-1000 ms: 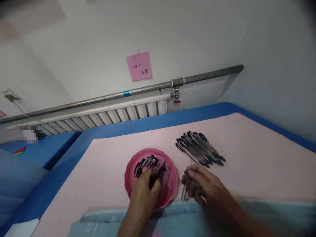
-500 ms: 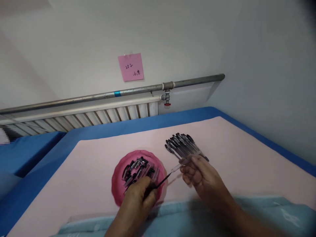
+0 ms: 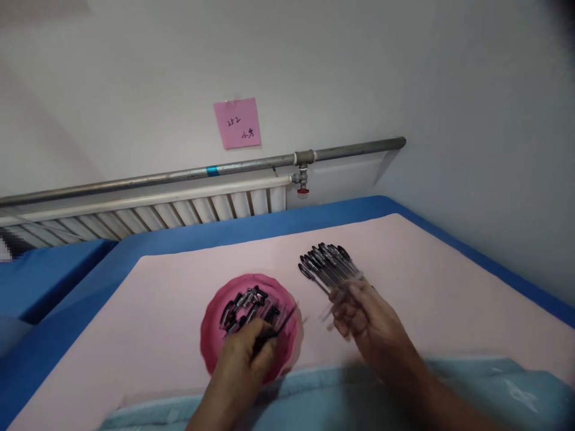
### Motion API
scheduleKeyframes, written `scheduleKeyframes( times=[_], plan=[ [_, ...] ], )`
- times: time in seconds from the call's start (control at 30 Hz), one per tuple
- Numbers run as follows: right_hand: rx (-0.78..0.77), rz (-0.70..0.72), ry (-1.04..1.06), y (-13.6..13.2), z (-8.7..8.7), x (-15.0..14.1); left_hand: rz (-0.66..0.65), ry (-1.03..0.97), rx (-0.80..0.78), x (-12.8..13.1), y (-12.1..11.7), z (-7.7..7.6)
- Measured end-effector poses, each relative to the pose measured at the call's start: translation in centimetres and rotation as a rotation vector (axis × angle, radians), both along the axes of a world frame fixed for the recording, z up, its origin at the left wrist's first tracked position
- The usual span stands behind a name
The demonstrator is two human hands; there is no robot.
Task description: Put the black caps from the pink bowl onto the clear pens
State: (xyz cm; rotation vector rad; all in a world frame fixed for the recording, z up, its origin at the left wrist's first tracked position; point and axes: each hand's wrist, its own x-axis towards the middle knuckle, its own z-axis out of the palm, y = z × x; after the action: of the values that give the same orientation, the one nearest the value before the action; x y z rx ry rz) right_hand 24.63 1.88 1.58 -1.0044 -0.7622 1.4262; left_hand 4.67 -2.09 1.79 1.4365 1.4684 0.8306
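My left hand (image 3: 247, 353) is closed over the near part of the bowl. It pinches a thin black pen refill (image 3: 286, 319), which points up to the right and is blurred by motion. Fingers of my right hand (image 3: 366, 314) are closed around a clear pen barrel (image 3: 327, 311), also blurred. A gap separates the refill's tip from the barrel. Under my left hand, the pink scalloped bowl (image 3: 209, 317) holds black caps and clear pen parts (image 3: 247, 305). Just beyond my right hand lies a row of capped black pens (image 3: 327, 260), their lower ends partly hidden by it.
A pink sheet (image 3: 179, 281) covers the blue-edged table (image 3: 269, 224). Light blue cloth (image 3: 332, 395) lies along the near edge. Behind the table are a white radiator (image 3: 215, 206), a metal pipe (image 3: 179, 176) and a valve (image 3: 303, 179). A pink note (image 3: 238, 124) is stuck on the wall.
My left hand has drawn back left with the black refill, whose tip was at the barrel's end before. The refill now tilts more steeply. My right hand has stayed nearly in place.
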Motion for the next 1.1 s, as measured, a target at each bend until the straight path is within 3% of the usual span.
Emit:
scheduleKeyframes(
  times=[0.07, 0.17, 0.3, 0.43, 1.1],
  plan=[
    [-0.064, 0.168, -0.103, -0.6, 0.1, -0.4, 0.097, -0.301, -0.102, -0.2, 0.1, -0.2],
    [-0.077, 0.54, -0.326, -2.3, 0.0, -1.5, 0.206, -0.74, -0.221, -0.2, 0.2, 0.3],
    [0.102, 0.752, -0.566, -4.1, -0.3, -3.0, 0.388, -1.001, -0.243, 0.2, 0.3, 1.2],
    [0.179, 0.78, -0.634, -4.2, -0.5, -3.1, 0.44, -1.076, -0.226, 0.4, 0.5, 1.3],
    [0.24, 0.778, -0.683, -4.0, -1.0, -3.2, 0.515, -1.103, -0.21, 1.7, 0.3, 0.7]
  ],
)
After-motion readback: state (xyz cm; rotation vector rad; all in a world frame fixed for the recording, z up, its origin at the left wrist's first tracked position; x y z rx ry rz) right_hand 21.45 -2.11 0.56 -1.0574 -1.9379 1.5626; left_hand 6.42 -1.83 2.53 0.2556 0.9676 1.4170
